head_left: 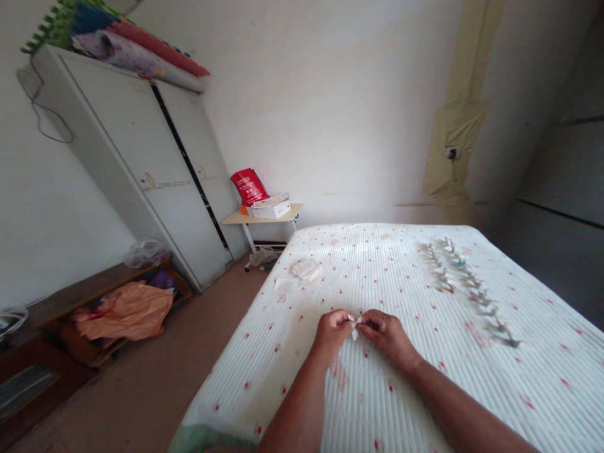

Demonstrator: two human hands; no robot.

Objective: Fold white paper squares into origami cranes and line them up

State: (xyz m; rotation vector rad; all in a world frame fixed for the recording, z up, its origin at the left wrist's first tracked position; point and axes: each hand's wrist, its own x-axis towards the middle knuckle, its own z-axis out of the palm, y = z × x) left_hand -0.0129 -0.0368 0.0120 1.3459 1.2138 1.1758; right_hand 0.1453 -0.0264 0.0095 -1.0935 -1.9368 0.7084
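Note:
Above the middle of the bed, my left hand (337,326) and my right hand (381,333) meet, fingertips pinching a small folded white paper (355,336). A pointed tip of the paper hangs down between the fingers; the rest is mostly covered by them. To the right, two rows of small folded paper figures (481,296), shaped somewhat like cranes, stand on the quilted cover; their details are blurred. Beyond my left hand lies a clear plastic packet (306,269) with pale contents, beside a flat pale sheet (284,286).
The white bed cover (368,402) has red dots. At the far left corner stands a small table (278,216) with a red bag (249,187) and a white box (272,208). A grey cabinet (141,145) and a low wooden bench (104,283) line the left side.

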